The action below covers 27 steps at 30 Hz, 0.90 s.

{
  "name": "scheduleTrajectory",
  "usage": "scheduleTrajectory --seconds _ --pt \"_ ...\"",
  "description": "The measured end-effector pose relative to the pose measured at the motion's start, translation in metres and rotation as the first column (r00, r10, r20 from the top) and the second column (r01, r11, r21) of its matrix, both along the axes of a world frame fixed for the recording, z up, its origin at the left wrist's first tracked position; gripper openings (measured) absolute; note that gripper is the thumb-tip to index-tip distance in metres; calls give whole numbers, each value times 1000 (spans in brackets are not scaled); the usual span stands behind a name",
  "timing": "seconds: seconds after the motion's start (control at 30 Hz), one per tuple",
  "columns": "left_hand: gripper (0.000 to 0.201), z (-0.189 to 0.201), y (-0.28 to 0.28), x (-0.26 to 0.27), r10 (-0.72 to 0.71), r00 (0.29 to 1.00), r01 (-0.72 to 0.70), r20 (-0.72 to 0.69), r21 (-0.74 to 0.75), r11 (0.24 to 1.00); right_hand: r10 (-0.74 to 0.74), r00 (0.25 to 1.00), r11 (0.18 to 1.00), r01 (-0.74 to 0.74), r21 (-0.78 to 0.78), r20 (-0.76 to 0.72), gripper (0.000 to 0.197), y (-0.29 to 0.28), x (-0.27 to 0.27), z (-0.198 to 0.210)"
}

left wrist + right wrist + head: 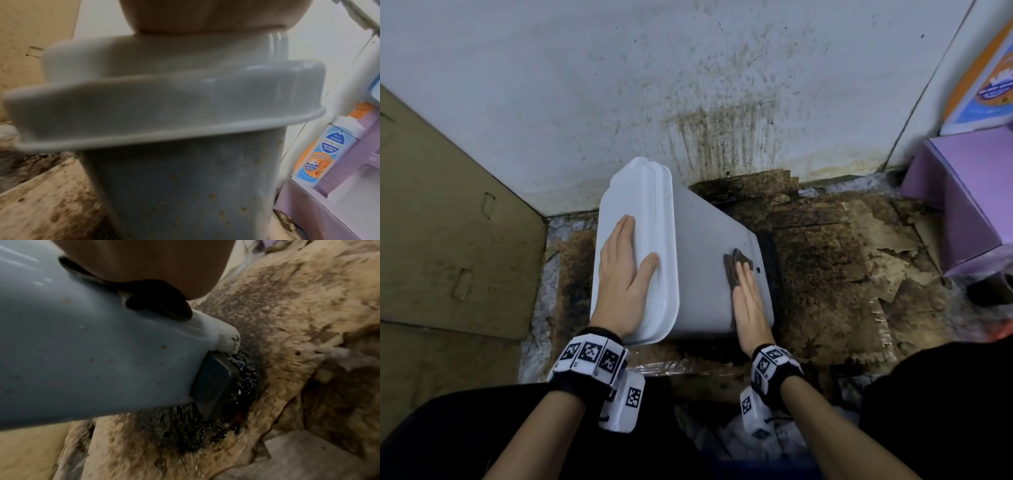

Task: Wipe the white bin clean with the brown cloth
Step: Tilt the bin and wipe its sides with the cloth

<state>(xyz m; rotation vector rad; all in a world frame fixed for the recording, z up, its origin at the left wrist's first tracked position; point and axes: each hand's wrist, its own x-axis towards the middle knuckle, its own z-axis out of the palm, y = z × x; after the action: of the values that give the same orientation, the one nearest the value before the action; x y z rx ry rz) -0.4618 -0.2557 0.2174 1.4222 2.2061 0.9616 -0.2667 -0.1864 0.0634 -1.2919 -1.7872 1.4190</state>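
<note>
The white bin [702, 246] leans tilted on the dirty floor, lid end to the left, base to the right. My left hand [625, 270] lies flat with straight fingers on the lid [654, 205]. With straight fingers my right hand [748, 301] presses the brown cloth [734, 265] onto the bin's side near the base. In the left wrist view the lid rim [164, 104] and the speckled bin wall [185, 194] fill the frame. The right wrist view has the cloth [160, 305] under my palm and the bin's dark base [213, 386] touching black wet grime.
Stained cardboard [825, 260] covers the floor, with a black wet patch [205, 426] under the bin's base. A spattered white wall [688, 85] rises behind. A folded cardboard box [448, 222] stands at left, a purple box [969, 192] and a soap pack [316, 155] at right.
</note>
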Motion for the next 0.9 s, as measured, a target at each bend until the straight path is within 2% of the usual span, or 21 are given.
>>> scheduleTrajectory --seconds 0.2,0.33,0.5,0.67,0.8,0.9 --pt "69 -2 0 -3 7 999 -7 37 10 1000 -127 984 972 149 -181 126 51 10 -4 -6" --pt "69 0 -2 -2 5 999 -6 35 12 1000 -92 982 968 127 -216 168 50 20 -3 0" --pt "71 -2 -3 -4 9 1000 -9 16 -1 1000 -130 974 941 180 -287 185 55 12 -9 10" --pt "74 -3 -1 -6 10 1000 -10 2 2 1000 -167 985 962 174 -211 50 53 -22 -33 46" --pt "76 -3 0 -4 8 1000 -8 -8 -3 1000 -55 996 998 56 11 -73 58 -48 -57 85" --pt "73 -2 1 -4 13 1000 -13 0 -12 1000 -5 994 997 14 82 -108 53 -53 -61 89"
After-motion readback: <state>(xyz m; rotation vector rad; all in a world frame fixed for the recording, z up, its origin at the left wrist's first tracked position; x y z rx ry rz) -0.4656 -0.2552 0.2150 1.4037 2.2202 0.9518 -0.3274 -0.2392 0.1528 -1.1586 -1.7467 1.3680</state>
